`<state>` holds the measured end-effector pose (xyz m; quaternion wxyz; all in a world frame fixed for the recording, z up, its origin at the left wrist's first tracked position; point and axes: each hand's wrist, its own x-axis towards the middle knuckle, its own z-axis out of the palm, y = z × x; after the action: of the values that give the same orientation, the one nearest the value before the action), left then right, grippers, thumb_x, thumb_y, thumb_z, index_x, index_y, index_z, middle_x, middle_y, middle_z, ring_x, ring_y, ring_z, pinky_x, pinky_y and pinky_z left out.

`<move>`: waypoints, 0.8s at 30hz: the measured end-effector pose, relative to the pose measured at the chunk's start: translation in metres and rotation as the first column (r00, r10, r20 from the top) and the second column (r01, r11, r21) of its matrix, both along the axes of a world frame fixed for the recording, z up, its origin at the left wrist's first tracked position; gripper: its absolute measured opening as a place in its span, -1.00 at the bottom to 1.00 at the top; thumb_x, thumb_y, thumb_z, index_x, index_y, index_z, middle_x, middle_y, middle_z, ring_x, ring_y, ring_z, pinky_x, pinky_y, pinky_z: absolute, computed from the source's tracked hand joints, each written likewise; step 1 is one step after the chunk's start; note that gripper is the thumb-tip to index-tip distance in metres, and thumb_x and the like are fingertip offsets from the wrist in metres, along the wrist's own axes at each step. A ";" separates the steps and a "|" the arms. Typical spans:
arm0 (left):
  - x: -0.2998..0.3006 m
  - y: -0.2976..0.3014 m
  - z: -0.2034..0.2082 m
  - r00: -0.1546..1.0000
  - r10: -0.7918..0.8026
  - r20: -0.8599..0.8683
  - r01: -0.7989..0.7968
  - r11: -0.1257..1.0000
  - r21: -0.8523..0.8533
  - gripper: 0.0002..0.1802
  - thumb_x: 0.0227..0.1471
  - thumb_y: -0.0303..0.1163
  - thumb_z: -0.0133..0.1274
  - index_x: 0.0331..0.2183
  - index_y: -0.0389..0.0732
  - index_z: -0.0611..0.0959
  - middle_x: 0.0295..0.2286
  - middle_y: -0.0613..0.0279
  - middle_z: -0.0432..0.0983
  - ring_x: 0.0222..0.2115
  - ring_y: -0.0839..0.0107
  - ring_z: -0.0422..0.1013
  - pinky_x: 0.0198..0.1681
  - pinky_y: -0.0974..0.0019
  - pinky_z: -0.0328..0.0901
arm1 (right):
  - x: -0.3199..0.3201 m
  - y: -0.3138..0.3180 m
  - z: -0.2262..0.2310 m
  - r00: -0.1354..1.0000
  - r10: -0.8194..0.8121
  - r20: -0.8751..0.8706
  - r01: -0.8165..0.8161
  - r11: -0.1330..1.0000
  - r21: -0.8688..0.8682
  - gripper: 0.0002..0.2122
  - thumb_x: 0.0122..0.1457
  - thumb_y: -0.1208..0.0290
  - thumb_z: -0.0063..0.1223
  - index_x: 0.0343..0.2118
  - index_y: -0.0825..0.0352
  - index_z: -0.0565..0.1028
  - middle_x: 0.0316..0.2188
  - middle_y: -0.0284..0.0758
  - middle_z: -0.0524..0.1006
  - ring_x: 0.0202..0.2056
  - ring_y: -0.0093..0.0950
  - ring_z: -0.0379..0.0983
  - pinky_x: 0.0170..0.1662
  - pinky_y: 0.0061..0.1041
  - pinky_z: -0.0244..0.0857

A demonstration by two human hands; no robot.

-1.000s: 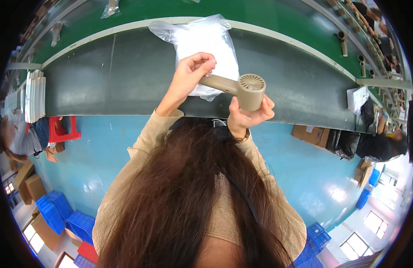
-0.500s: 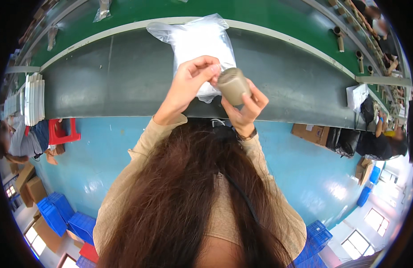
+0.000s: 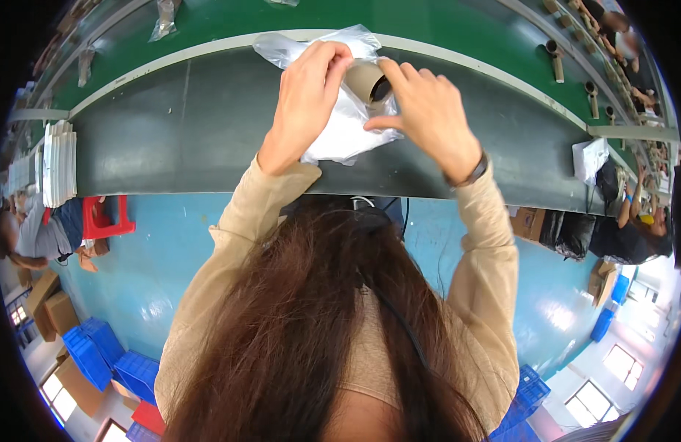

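Observation:
A taupe hollow cylinder (image 3: 362,79) lies tilted between my hands over clear plastic bags (image 3: 340,136), its dark open end turned toward my right hand. My left hand (image 3: 308,96) is closed in a pinch against the cylinder's left side; what sits between its fingertips is hidden. On the other side my right hand (image 3: 432,110) has its thumb stretched away from its fingers, with the index fingertip near the cylinder's upper edge. The stack of bags rests on the dark bench (image 3: 208,125) and reaches its far rail.
Beyond the pale rail runs a green surface (image 3: 458,29) with bagged items and more taupe tubes (image 3: 554,62). White stacked sheets (image 3: 59,163) stand at the bench's left end, a white bag (image 3: 591,158) at the right. A red stool (image 3: 108,216) and other people are nearby.
Both hands and the cylinder have moved away from me over the bags. The cylinder has turned to show its open end, and my right hand has loosened its wrapped grip.

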<state>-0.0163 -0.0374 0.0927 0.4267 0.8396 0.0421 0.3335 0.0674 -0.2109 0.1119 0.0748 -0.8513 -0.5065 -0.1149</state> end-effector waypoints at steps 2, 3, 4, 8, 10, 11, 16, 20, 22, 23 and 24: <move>0.005 0.009 -0.002 0.999 0.035 -0.009 -0.035 0.999 0.014 -0.89 0.07 -0.47 0.03 -0.34 -0.32 0.54 -0.44 0.05 0.49 -0.47 0.10 0.43 -0.39 0.23 0.29 | 0.026 0.003 0.009 0.990 0.138 0.032 -0.134 0.986 -0.101 -0.39 -0.15 -0.13 0.18 -0.12 0.26 0.48 -0.55 -0.31 0.47 -0.47 -0.30 0.49 -0.40 -0.39 0.32; 0.009 0.013 -0.004 0.998 0.059 -0.019 -0.059 0.998 0.024 -0.88 0.07 -0.47 0.03 -0.34 -0.32 0.55 -0.44 0.04 0.50 -0.46 0.10 0.43 -0.39 0.23 0.29 | 0.041 0.003 0.013 0.971 0.238 -0.019 -0.239 0.968 -0.080 -0.51 -0.06 -0.06 0.15 -0.23 0.28 0.55 -0.58 -0.30 0.46 -0.44 -0.30 0.48 -0.38 -0.38 0.31; 0.012 0.015 -0.007 0.998 0.061 -0.015 -0.061 0.998 0.023 -0.88 0.07 -0.47 0.03 -0.34 -0.32 0.55 -0.44 0.04 0.50 -0.46 0.10 0.43 -0.39 0.23 0.29 | 0.055 0.004 0.020 0.933 0.299 -0.200 -0.320 0.944 -0.083 -0.59 -0.02 0.02 0.17 -0.26 0.30 0.56 -0.57 -0.30 0.45 -0.44 -0.31 0.45 -0.38 -0.40 0.29; 0.017 0.012 -0.012 0.996 0.073 -0.058 -0.074 0.997 -0.005 -0.88 0.06 -0.46 0.05 -0.35 -0.33 0.56 -0.44 0.05 0.52 -0.47 0.16 0.46 -0.38 0.26 0.33 | 0.078 0.017 0.009 0.580 0.549 -0.602 -0.570 0.802 0.182 -0.78 0.02 0.30 0.25 -0.37 0.36 0.58 -0.54 -0.33 0.37 -0.45 -0.41 0.34 -0.36 -0.47 0.22; 0.018 0.008 -0.011 0.991 0.016 -0.134 -0.031 0.994 -0.109 -0.85 0.04 -0.44 0.08 -0.36 -0.33 0.58 -0.47 0.08 0.53 -0.48 0.26 0.49 -0.37 0.29 0.35 | 0.068 0.018 0.010 0.447 0.494 -0.745 -0.459 0.842 0.283 -0.86 -0.01 0.44 0.27 -0.43 0.39 0.58 -0.52 -0.38 0.32 -0.42 -0.51 0.27 -0.32 -0.54 0.18; 0.017 0.008 -0.011 0.991 0.022 -0.135 -0.038 0.993 -0.113 -0.85 0.04 -0.44 0.08 -0.36 -0.33 0.58 -0.47 0.08 0.53 -0.48 0.26 0.49 -0.37 0.29 0.35 | 0.064 0.017 0.001 0.406 0.512 -0.757 -0.397 0.845 0.359 -0.87 0.00 0.45 0.26 -0.43 0.39 0.58 -0.52 -0.40 0.32 -0.42 -0.53 0.26 -0.31 -0.56 0.16; 0.016 0.012 -0.002 0.978 -0.124 -0.170 0.068 0.951 -0.303 -0.83 0.04 -0.42 0.11 -0.34 -0.34 0.60 -0.47 0.19 0.55 -0.49 0.45 0.43 -0.34 0.43 0.33 | 0.029 -0.002 0.002 0.597 0.430 -0.677 -0.134 0.886 0.445 -0.89 -0.03 0.49 0.26 -0.44 0.38 0.57 -0.52 -0.41 0.32 -0.40 -0.52 0.25 -0.29 -0.57 0.12; 0.012 -0.005 -0.002 0.992 0.044 -0.122 -0.059 0.990 -0.126 -0.84 0.05 -0.45 0.09 -0.34 -0.35 0.59 -0.49 0.21 0.52 -0.49 0.49 0.40 -0.36 0.43 0.33 | 0.021 0.003 -0.001 0.753 0.466 -0.465 -0.222 0.845 0.487 -0.91 -0.05 0.50 0.25 -0.45 0.30 0.57 -0.52 -0.42 0.32 -0.40 -0.47 0.26 -0.26 -0.52 0.08; 0.014 -0.015 -0.004 0.994 -0.009 -0.104 -0.010 0.982 -0.187 -0.85 0.05 -0.44 0.09 -0.36 -0.35 0.58 -0.49 0.15 0.51 -0.50 0.41 0.43 -0.38 0.37 0.33 | 0.012 0.009 0.001 0.694 0.538 -0.479 -0.288 0.816 0.501 -0.94 -0.04 0.51 0.22 -0.48 0.27 0.55 -0.49 -0.41 0.34 -0.34 -0.45 0.29 -0.23 -0.46 0.07; 0.014 -0.017 -0.005 0.995 -0.063 -0.081 0.041 0.969 -0.244 -0.86 0.04 -0.44 0.09 -0.38 -0.34 0.58 -0.49 0.09 0.50 -0.51 0.33 0.45 -0.40 0.32 0.34 | 0.010 0.009 0.003 0.730 0.537 -0.422 -0.325 0.816 0.477 -0.94 -0.03 0.51 0.21 -0.47 0.29 0.54 -0.43 -0.41 0.37 -0.24 -0.45 0.32 -0.11 -0.45 0.12; 0.016 -0.017 -0.007 0.977 -0.154 -0.144 0.111 0.957 -0.268 -0.84 0.04 -0.43 0.11 -0.35 -0.33 0.60 -0.45 0.12 0.54 -0.48 0.36 0.47 -0.37 0.34 0.35 | 0.015 0.008 0.000 0.708 0.525 -0.472 -0.175 0.778 0.603 -0.94 -0.01 0.52 0.20 -0.47 0.30 0.52 -0.39 -0.40 0.38 -0.17 -0.43 0.32 -0.03 -0.42 0.11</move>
<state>0.0001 -0.0541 0.0860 0.5490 0.8023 0.0635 0.2255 0.0822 -0.2033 0.1121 0.4825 -0.6701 -0.5613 0.0559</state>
